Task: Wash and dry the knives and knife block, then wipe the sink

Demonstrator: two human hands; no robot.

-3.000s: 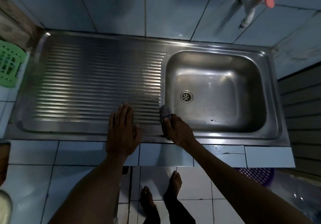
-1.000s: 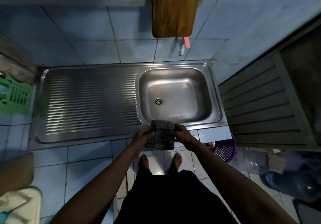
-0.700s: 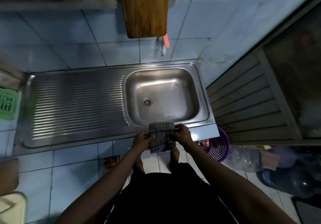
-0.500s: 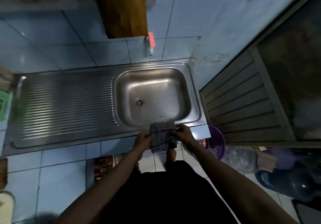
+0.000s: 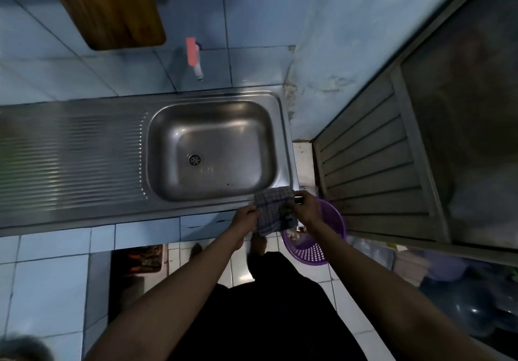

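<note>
Holding a checked cloth [image 5: 273, 209] between both hands

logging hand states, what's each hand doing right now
Left hand: grips the checked cloth by its left edge.
Right hand: grips the same cloth's right edge.

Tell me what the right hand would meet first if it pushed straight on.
Likely the left hand: the right hand points left across the checked cloth both hold. Depth is unclear.
</note>
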